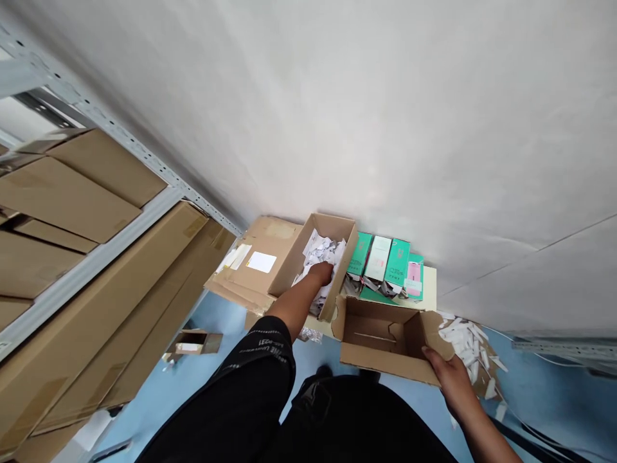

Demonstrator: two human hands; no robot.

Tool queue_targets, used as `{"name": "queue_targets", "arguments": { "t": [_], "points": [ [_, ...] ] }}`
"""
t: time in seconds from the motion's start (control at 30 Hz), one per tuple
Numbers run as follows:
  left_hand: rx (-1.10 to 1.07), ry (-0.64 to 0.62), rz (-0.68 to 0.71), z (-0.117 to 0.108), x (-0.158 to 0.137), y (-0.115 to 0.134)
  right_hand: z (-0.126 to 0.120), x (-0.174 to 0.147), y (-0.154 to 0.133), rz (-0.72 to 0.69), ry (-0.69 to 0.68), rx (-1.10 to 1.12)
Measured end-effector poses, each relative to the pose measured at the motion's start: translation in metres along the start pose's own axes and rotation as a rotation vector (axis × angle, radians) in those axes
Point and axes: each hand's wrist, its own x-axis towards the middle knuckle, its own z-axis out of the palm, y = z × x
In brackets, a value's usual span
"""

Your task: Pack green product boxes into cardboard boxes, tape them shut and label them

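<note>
My left hand (322,274) reaches down into a cardboard box (288,270) that holds a heap of small white paper slips (325,247). Its fingers are curled in among the slips, and their tips are hidden. With my right hand (446,370) I grip the near right corner of a second open cardboard box (388,363), thumb at the rim. This second box is tilted toward me, and I see bare brown walls inside it. Just beyond it stand several green and white small cartons (398,260).
To the left lies a flattened carton (274,241) with white labels. Metal shelving (130,225) at far left carries large cardboard boxes (116,302). White scraps (467,344) lie piled at right, near cables on the blue floor (554,399). A pale wall (385,116) rises behind.
</note>
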Motion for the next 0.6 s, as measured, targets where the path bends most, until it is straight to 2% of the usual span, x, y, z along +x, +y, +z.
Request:
{"name": "queue_targets", "arguments": {
  "t": [0.17,0.43,0.6],
  "points": [
    [-0.078,0.126,0.038,-0.017,-0.011,-0.021,0.013,-0.008,-0.003,-0.018,0.052,-0.001],
    [-0.337,0.456,0.156,-0.054,-0.061,-0.081,0.054,-0.058,-0.021,-0.040,0.210,0.019],
    [-0.597,0.501,0.224,-0.055,-0.079,-0.104,0.078,-0.082,-0.018,-0.050,0.335,-0.023]
  ]
}}
